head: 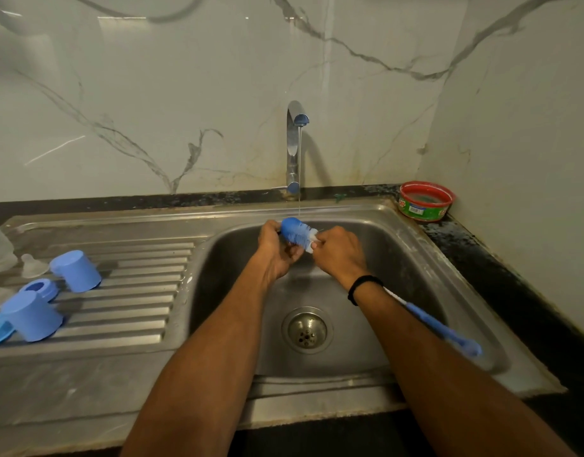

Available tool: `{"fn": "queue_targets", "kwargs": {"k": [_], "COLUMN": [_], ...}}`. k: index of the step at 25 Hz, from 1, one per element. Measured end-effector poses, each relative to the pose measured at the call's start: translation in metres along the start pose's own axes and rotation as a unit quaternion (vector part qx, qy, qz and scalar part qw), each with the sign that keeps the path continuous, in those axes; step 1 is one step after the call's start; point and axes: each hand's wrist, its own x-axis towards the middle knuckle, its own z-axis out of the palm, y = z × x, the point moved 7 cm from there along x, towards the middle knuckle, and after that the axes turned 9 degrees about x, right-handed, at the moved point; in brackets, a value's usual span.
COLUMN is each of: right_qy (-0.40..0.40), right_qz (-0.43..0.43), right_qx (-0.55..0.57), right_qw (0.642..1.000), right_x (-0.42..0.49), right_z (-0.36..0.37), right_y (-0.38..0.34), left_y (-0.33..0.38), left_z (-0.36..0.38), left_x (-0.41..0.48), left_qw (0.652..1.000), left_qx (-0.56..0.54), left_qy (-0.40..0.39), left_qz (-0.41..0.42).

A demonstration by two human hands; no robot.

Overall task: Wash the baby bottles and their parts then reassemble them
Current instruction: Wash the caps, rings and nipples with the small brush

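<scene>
Baby-bottle caps (75,271) and a teat (31,266) rest on the drainboard (135,291) at left, presumably to drain, while the left hand (277,249) and right hand (340,255), each grip curled round the bottle brush (295,233), hold its head under the tap (293,143) stream, apparently to rinse it.

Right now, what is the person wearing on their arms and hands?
No gloves on the left hand or the right hand. Both forearms are bare, with no sleeves in view. The only thing worn is a thin black band round the right wrist.
</scene>
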Motion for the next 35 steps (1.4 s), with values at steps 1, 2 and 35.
{"fn": "queue_targets", "kwargs": {"k": [1, 2, 35], "right_qy": [0.005, 0.005, 0.053], "right_qz": [-0.013, -0.015, 0.026], "right_qx": [-0.033, -0.042, -0.014], "right_qw": [0.999, 0.999, 0.998], "right_x": [-0.001, -0.001, 0.002], "right_z": [-0.001, -0.001, -0.014], "right_y": [-0.003, -0.004, 0.002], "left_y": [0.0, 0.0, 0.01], "left_z": [0.001, 0.002, 0.009], "left_x": [-0.002, -0.005, 0.002], "left_qw": [1.0, 0.999, 0.997], "left_qx": [0.024, 0.041, 0.06], "left_qy": [0.001, -0.001, -0.03], "left_qz": [0.007, 0.013, 0.036]}}
